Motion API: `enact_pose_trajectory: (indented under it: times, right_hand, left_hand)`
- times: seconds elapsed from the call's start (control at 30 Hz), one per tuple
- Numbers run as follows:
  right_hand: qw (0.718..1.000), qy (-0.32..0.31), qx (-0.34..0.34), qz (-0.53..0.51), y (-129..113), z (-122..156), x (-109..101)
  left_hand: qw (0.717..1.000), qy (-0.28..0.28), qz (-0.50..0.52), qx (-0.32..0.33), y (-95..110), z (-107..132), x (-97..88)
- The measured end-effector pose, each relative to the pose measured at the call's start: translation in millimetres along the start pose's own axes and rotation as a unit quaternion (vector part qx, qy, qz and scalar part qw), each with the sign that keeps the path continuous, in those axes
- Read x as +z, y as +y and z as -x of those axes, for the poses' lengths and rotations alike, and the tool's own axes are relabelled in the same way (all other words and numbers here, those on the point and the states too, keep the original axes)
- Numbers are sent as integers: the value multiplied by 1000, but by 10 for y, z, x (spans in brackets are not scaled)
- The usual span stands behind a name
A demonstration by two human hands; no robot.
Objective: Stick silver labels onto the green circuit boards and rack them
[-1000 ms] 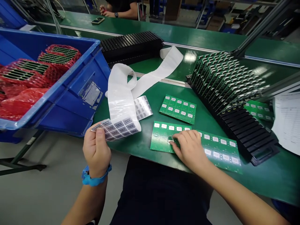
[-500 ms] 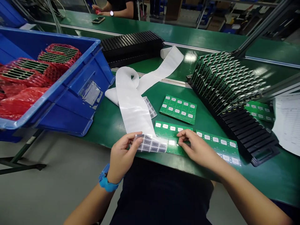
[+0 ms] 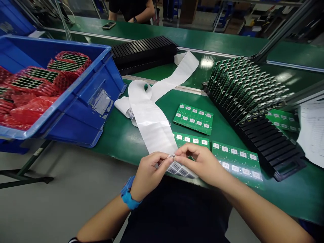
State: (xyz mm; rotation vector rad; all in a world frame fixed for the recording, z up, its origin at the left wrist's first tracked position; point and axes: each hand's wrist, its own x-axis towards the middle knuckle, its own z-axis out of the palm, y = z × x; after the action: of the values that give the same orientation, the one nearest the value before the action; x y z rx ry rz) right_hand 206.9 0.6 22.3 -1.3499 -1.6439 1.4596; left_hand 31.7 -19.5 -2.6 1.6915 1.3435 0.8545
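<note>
My left hand (image 3: 151, 175), with a blue strap at its wrist, pinches the near end of a long white label strip (image 3: 155, 130) between thumb and fingers. At the same edge my right hand (image 3: 204, 162) is closed, its fingertips meeting the left ones over a label. Grey printed labels (image 3: 180, 170) show on the strip's folded end below the fingers. Partly hidden beneath is a green circuit board (image 3: 199, 137) bearing white labels. A second labelled board (image 3: 244, 168) lies right of it, and a small stack of boards (image 3: 192, 118) sits behind.
A blue crate (image 3: 73, 98) holding red-wrapped boards stands left. A black slotted rack (image 3: 144, 50) lies behind the strip. On the right, another rack (image 3: 270, 141) holds many upright boards (image 3: 248, 87), beside paper sheets (image 3: 312, 131). Across the bench are a phone (image 3: 109, 25) and another person's arm (image 3: 145, 13).
My right hand has moved left from the board to the strip. My left hand has shifted right with the strip's end, and the fingertips of both hands now meet.
</note>
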Motion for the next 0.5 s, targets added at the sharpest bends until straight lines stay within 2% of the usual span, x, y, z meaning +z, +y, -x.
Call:
enact_pose_trajectory:
  times: [0.1, 0.17, 0.2, 0.23, 0.3, 0.37, 0.43, 0.5]
  right_hand:
    - [996, 20, 32, -77, 11, -77, -29]
    - [996, 48, 45, -63, 59, -111, -104]
    - [997, 50, 54, -26, 87, -124, -144]
    - [997, 40, 62, 28, 115, -136, -178]
    - [987, 11, 65, 146, 164, -157, -209]
    - [972, -2, 51, 227, 198, -178, -192]
    - [964, -2, 35, 264, 220, -204, -148]
    - [960, 2, 23, 281, 237, -231, -103]
  left_hand:
    - [1000, 13, -19, -5, -63, 8, -31]
    - [996, 78, -29, -10, -139, -8, -109]
    - [990, 137, -34, -8, -184, -25, -168]
    - [976, 214, -40, -4, -231, -47, -238]
    - [925, 377, -52, 12, -320, -99, -395]
    - [872, 486, -59, 23, -389, -150, -538]
    - [842, 536, -56, 29, -433, -183, -629]
    - [834, 550, -38, 31, -461, -193, -654]
